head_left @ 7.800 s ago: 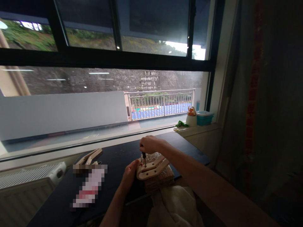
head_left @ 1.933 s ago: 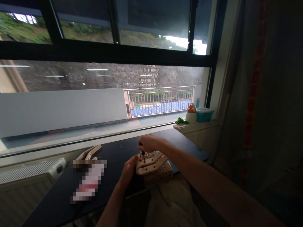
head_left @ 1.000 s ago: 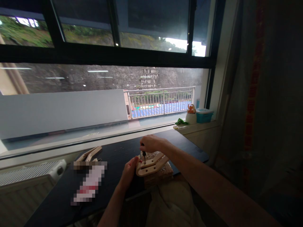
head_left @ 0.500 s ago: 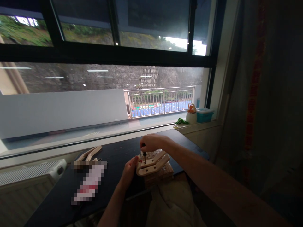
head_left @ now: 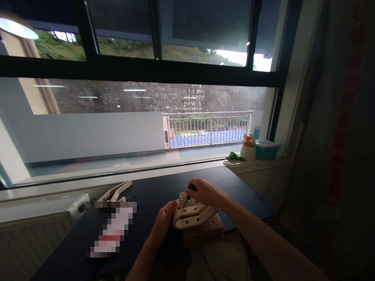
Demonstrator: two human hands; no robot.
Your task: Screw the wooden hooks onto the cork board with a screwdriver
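My right hand (head_left: pixel 206 192) is closed around the dark handle of a screwdriver (head_left: pixel 189 194). The thin shaft slants down to the near left, its tip at the upper face of a pale wooden piece (head_left: pixel 191 222). This piece has a rounded end, two arms and several dark holes. At the rounded end, my left hand (head_left: pixel 164 219) pinches it between thumb and fingers; a small reddish spot shows by the fingertips. Beneath the wood lies a brown block with a rough, shiny surface (head_left: pixel 216 227), near the table's front edge.
Similar wooden pieces (head_left: pixel 121 190) lie at the back left of the dark table (head_left: pixel 155 190), beside a pixelated pinkish item (head_left: pixel 115 228). A white radiator (head_left: pixel 52 222) stands left. On the sill are a white bottle (head_left: pixel 248 152), a teal box (head_left: pixel 267 151) and something green (head_left: pixel 234 156).
The whole view has swung, so everything sits further right and mostly lower. The screwdriver, nearly upright before, now leans with its handle to the right. Both hands keep their hold.
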